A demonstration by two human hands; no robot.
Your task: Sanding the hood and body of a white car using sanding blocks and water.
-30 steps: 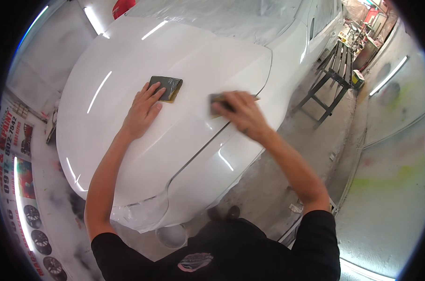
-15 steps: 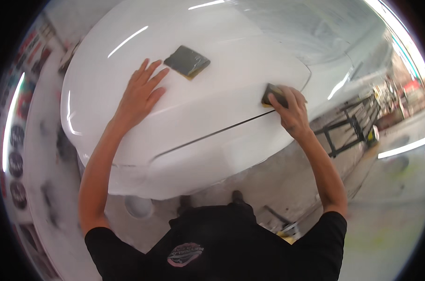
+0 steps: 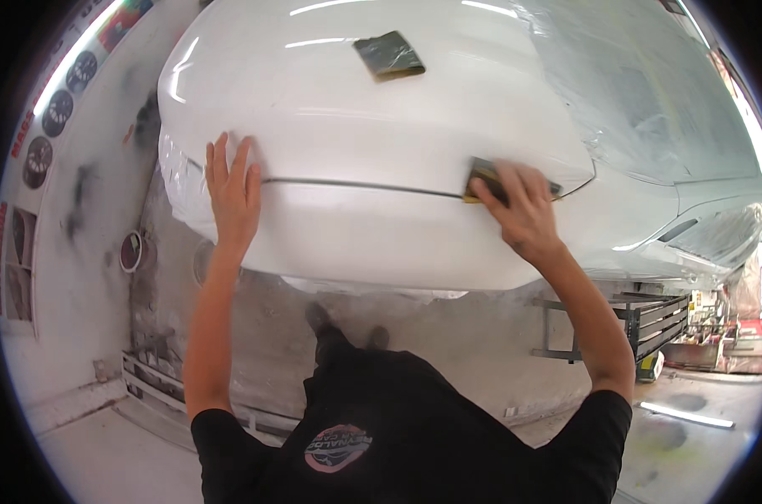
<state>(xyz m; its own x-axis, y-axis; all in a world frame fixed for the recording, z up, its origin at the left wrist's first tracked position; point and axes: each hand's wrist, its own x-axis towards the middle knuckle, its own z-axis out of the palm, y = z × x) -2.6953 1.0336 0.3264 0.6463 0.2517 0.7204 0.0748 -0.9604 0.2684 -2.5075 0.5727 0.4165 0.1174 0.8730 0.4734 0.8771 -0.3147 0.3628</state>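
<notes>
A white car body [image 3: 356,227] fills the upper part of the view, with a dark seam running across it between hood and fender. Near the right end of that seam, my right hand [image 3: 525,208] grips a dark sanding block [image 3: 481,178] with a yellowish edge, pressed on the panel. My left hand [image 3: 234,191] rests flat on the car at the seam's left end, fingers stretched and holding nothing. Farther up on the hood lies a folded dark sheet, seemingly sandpaper [image 3: 389,55], with a yellowish edge, apart from both hands.
Clear plastic film [image 3: 624,92] covers the car's windshield side at the upper right. On the floor at left stands a small round bucket [image 3: 132,251]. A dark metal rack [image 3: 649,323] stands at the lower right. Wheel pictures [image 3: 57,113] line the left wall.
My view has turned, so the car lies more level. My left hand has come back from beside the folded sheet to the seam. The right hand still holds the block near the seam.
</notes>
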